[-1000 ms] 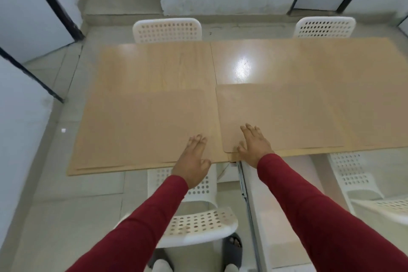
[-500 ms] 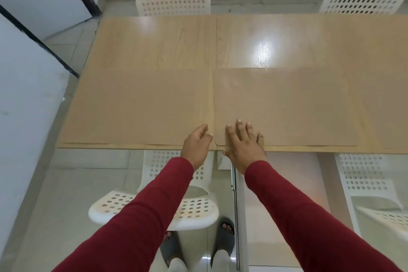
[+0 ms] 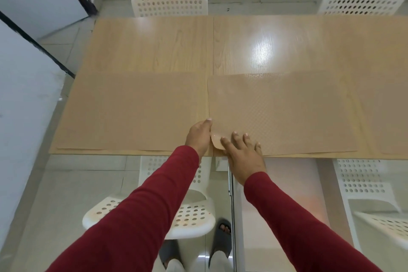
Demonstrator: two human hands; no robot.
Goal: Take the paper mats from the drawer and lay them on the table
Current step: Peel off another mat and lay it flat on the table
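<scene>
Textured mat (image 3: 282, 112) corner now curled under right hand (image 3: 244, 153).

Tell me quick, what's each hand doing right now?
Left hand: pinching the curled near-left corner of the middle paper mat.
Right hand: open, fingers spread flat on the same mat near that corner.

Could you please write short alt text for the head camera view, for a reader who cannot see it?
Two hands in red sleeves work at the near corner of a paper mat on a wooden table: the left hand lifts the corner while the right hand rests flat on it. Another mat lies to its left.
</scene>
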